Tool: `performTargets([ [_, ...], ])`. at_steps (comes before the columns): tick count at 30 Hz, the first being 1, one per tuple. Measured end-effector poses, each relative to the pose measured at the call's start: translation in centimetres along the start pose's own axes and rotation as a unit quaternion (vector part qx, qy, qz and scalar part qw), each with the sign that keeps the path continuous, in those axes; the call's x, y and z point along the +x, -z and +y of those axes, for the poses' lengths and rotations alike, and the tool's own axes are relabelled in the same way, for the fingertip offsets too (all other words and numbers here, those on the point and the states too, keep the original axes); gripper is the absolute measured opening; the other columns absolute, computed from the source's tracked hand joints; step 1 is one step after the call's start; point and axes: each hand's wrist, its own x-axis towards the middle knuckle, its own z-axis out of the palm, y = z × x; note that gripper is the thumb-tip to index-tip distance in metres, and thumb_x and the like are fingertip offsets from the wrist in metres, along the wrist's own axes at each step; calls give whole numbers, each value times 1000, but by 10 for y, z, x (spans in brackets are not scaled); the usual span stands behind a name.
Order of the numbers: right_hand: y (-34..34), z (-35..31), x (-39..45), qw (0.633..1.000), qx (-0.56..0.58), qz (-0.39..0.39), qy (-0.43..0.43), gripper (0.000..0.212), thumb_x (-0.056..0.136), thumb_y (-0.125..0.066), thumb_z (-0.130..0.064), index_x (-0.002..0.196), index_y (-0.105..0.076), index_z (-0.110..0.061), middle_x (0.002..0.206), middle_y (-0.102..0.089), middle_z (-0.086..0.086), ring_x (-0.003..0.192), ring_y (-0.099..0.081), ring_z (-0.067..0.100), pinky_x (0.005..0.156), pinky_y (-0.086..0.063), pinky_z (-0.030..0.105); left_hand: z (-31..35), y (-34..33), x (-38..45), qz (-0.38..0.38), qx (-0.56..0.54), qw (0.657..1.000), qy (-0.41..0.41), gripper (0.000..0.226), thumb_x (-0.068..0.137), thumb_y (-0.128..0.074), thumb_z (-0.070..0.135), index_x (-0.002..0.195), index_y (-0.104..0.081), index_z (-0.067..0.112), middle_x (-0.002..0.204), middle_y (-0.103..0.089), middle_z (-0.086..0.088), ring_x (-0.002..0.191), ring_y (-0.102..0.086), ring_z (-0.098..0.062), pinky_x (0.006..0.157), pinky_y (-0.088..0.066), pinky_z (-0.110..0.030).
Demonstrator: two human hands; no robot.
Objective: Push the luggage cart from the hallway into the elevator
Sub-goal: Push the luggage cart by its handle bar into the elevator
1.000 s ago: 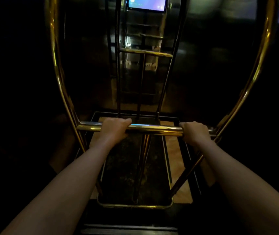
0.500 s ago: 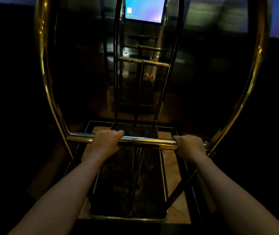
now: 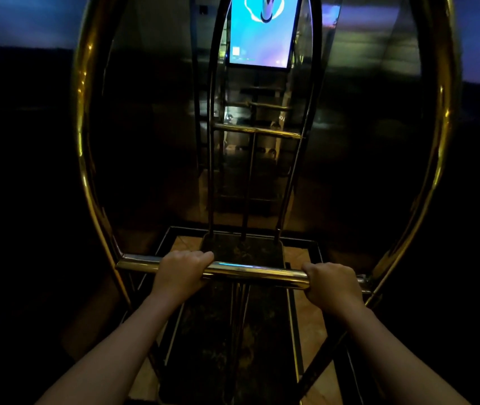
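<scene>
A brass luggage cart fills the dim head view, its arched frame curving up on both sides. Its near handle bar runs across at waist height. My left hand is wrapped over the bar's left part, my right hand over its right part. The cart's dark carpeted deck lies below the bar with nothing on it. The far end's uprights and cross bar stand close to the shiny metal back wall of the elevator, which mirrors them.
A lit blue screen hangs on the wall straight ahead, above the cart's far end. Tan floor tiles with dark borders show beside the deck. Both sides of the view are nearly black.
The view has tilted up and closed in on the back wall: the screen looms larger and lower in view. Both hands keep the same grip on the bar.
</scene>
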Motion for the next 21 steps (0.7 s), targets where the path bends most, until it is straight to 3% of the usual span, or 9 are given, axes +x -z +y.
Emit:
performTargets([
  [5,-2,6,-1,1000,-4,10,6,20,75,-78,-28,90,-66,-29,62,-57,-10,48,-46,5,46,-31,20,3,2,-4,-24,-15,1000,7,36,65,-83,22,86,-55,29,72,-57,11,60,-41,-6,59,-33,-26],
  [13,-4,12,1,1000,9,4,14,30,62,-88,-24,82,-66,-26,53,-56,-7,39,-44,3,37,-38,19,1,6,-1,-65,9,998,-6,29,81,-70,26,104,-53,25,93,-61,4,81,-55,-14,74,-42,-31],
  [17,0,9,3,999,21,9,23,37,49,-93,-17,75,-66,-24,48,-54,-6,34,-38,1,34,-27,14,-9,14,-1,-94,-56,994,-19,42,88,-62,41,124,-50,25,114,-61,2,101,-54,-14,89,-41,-30],
  [18,-1,11,2,999,23,5,22,38,49,-93,-17,74,-66,-24,48,-53,-7,34,-39,1,34,-27,14,-12,23,-2,-67,-92,993,-23,45,88,-60,43,127,-50,23,120,-60,0,109,-52,-15,96,-38,-32],
  [19,-3,12,2,999,24,1,21,39,48,-93,-16,74,-65,-25,48,-53,-8,34,-39,1,33,-28,14,-18,33,-3,9,-108,994,-21,43,89,-58,41,126,-53,20,122,-59,-2,114,-51,-18,102,-34,-34],
  [21,-6,14,3,1000,19,-8,20,41,47,-94,-17,73,-64,-27,48,-51,-10,34,-39,-1,33,-29,14,-40,63,2,237,-84,967,38,36,88,-57,31,118,-57,12,118,-59,-12,113,-50,-26,102,-29,-34],
])
